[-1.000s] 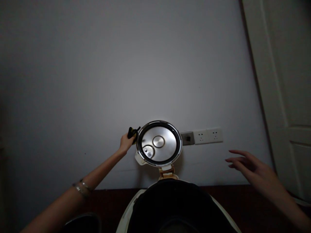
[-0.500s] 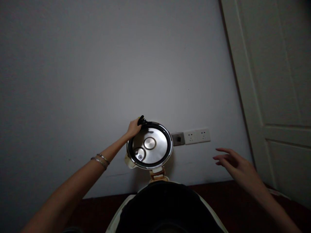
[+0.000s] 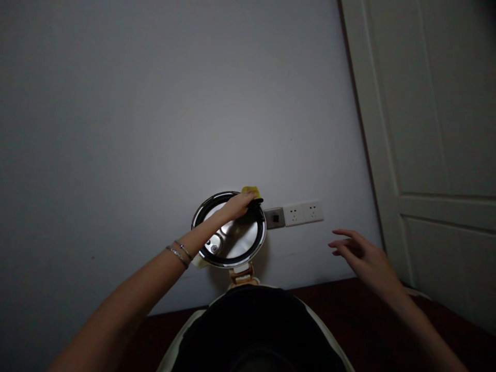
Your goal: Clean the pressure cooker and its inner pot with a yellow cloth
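My left hand [image 3: 238, 205] is closed on a yellow and black cleaning cloth [image 3: 251, 191], pressed to the upper right rim of a round lid [image 3: 242, 251]. The lid has a shiny metal inner face, a dark seal ring and a small valve at its lower left. It stands tipped up on a hinge [image 3: 243, 274] at the back of a pale cooker [image 3: 182, 338] with a dark, deep interior. My forearm crosses in front of part of the lid. My right hand [image 3: 362, 256] hovers to the right of the cooker, fingers loosely bent and apart, holding nothing.
Behind the lid rises a plain wall [image 3: 217, 93]. A grey switch plate [image 3: 275, 218] and white sockets [image 3: 303, 213] sit just right of the lid. A pale panelled door [image 3: 422, 155] stands at the right. The cooker rests on a dark red surface [image 3: 329, 299].
My left hand has moved the cloth from the lid's upper left rim across to its upper right. My right hand stays raised in nearly the same pose. The view has shifted slightly.
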Available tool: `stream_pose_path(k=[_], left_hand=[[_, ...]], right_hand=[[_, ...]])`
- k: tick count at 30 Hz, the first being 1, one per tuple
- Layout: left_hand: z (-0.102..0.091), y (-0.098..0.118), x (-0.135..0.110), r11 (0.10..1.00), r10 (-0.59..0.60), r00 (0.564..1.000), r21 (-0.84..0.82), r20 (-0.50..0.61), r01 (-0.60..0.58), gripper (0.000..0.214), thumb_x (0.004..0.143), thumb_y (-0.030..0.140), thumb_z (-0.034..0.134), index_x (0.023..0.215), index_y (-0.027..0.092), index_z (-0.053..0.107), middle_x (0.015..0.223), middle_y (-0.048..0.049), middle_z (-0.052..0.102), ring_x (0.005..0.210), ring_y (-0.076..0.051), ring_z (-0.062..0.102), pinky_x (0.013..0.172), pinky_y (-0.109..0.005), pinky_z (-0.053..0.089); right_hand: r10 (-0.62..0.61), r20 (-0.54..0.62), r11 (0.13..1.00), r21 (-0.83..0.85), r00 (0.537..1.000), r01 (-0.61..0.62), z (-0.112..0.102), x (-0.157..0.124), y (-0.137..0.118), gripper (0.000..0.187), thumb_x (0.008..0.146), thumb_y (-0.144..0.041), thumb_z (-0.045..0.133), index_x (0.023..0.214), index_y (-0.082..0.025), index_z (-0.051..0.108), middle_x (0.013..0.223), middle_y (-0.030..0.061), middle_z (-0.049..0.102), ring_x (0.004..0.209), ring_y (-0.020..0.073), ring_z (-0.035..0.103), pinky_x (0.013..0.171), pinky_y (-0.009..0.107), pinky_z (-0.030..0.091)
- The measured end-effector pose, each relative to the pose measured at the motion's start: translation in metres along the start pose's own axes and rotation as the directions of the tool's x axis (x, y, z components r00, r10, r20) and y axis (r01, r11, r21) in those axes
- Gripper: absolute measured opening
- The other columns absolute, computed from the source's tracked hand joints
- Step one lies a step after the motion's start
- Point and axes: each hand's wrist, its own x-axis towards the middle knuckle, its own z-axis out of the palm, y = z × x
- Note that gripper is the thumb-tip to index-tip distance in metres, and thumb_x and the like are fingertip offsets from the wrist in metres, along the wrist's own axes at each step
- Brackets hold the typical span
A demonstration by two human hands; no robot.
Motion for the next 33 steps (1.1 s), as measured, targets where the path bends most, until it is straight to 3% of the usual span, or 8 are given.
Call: stream_pose_path(k=[6, 10, 16, 26, 33], left_hand=[[0.022, 0.031, -0.020, 0.974, 0.218, 0.970, -0.090, 0.107, -0.209, 0.060, 0.070, -0.002, 0.045, 0.128, 0.015, 0.046, 0.142, -0.0146, 0.043, 0.132, -0.023, 0.037, 0.108, -0.041, 0.034], [0.025, 0.043, -0.046, 0.960, 0.253, 0.954, -0.168, 0.163, -0.226, 0.059, 0.072, 0.001, 0.047, 0.128, 0.018, 0.046, 0.137, -0.0127, 0.049, 0.126, -0.024, 0.046, 0.102, -0.039, 0.039], [0.012, 0.052, -0.101, 0.937, 0.246, 0.931, -0.314, 0.270, -0.156, 0.056, 0.076, 0.005, 0.049, 0.131, 0.017, 0.045, 0.128, -0.0135, 0.057, 0.114, -0.024, 0.056, 0.095, -0.035, 0.045], [-0.008, 0.029, -0.181, 0.944, 0.183, 0.926, -0.321, 0.331, -0.073, 0.069, 0.072, -0.004, 0.046, 0.137, 0.020, 0.041, 0.140, -0.0112, 0.047, 0.127, -0.024, 0.046, 0.104, -0.039, 0.038], [-0.026, 0.014, -0.189, 0.973, 0.056, 0.934, -0.230, 0.354, 0.029, 0.063, 0.071, -0.003, 0.047, 0.127, 0.025, 0.052, 0.126, -0.0072, 0.061, 0.112, -0.024, 0.059, 0.095, -0.035, 0.045]], right_hand=[[-0.028, -0.007, 0.999, -0.037, 1.000, 0.028, -0.001, 0.000, 0.003, 0.036, 0.079, -0.042, 0.051, 0.108, -0.021, 0.055, 0.087, 0.0080, 0.071, 0.077, 0.0239, 0.069, 0.075, 0.039, 0.053], [-0.040, -0.015, 0.997, -0.060, 0.999, 0.039, -0.001, 0.001, 0.002, 0.036, 0.078, -0.044, 0.051, 0.106, -0.021, 0.056, 0.085, 0.0080, 0.072, 0.074, 0.0238, 0.069, 0.072, 0.038, 0.053], [-0.043, -0.018, 0.997, -0.069, 0.999, 0.042, -0.001, 0.000, 0.001, 0.037, 0.078, -0.044, 0.050, 0.107, -0.021, 0.056, 0.086, 0.0082, 0.071, 0.075, 0.0236, 0.069, 0.072, 0.038, 0.053], [-0.026, -0.004, 0.996, -0.082, 1.000, 0.026, 0.000, -0.001, 0.001, 0.040, 0.077, -0.046, 0.050, 0.108, -0.021, 0.056, 0.086, 0.0081, 0.071, 0.077, 0.0248, 0.068, 0.077, 0.042, 0.051], [-0.063, 0.011, 0.993, -0.101, 0.998, 0.064, 0.001, -0.003, 0.000, 0.038, 0.080, -0.043, 0.049, 0.109, -0.021, 0.055, 0.088, 0.0091, 0.071, 0.078, 0.0246, 0.068, 0.075, 0.041, 0.052]])
